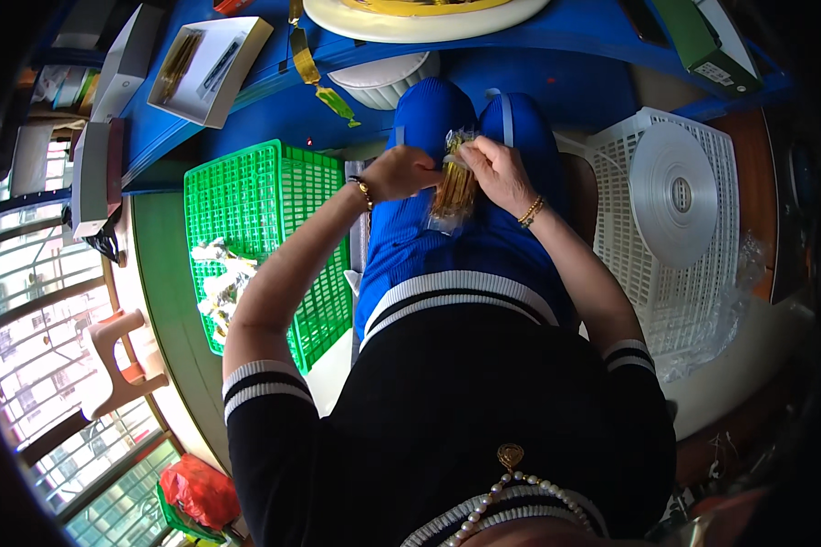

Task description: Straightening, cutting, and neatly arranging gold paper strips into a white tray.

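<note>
A bundle of thin gold-brown sticks in a clear plastic wrapper [454, 193] is held over my lap, nearly upright in view. My right hand [504, 173] is closed on its upper part, thumb and fingers pressed together near a pale band around the bundle. My left hand [400, 174] is closed at the bundle's left side, with its fingertips curled against the wrapper; its inner fingers are partly hidden. Crinkled clear plastic shows at both ends of the bundle. Below it are my blue trousers [410, 239].
On my left stands a green plastic basket [274, 182] with shiny white-silver pieces inside. A white basket [643, 301] on my right carries a large white reel [673, 196]. The blue table [274, 77] ahead bears an open box [231, 98] and a gold strip hanging over the edge [306, 64].
</note>
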{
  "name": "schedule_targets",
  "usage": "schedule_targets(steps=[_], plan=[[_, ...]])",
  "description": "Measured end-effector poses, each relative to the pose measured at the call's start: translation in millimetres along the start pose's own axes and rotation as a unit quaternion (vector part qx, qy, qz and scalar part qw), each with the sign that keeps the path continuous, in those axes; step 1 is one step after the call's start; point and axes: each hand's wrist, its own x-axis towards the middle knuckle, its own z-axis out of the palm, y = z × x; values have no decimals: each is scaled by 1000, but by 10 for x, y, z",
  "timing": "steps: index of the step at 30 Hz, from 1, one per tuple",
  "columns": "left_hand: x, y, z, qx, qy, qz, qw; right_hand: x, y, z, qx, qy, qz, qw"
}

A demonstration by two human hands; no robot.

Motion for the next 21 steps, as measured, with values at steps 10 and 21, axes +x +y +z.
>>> schedule_targets(steps=[10,21], plan=[[174,353,-604,241,55,219,944,-32,97,-27,15,-12,11,1000],[388,295,268,-549,-7,95,831,-149,-203,-348,-58,-82,-49,994]])
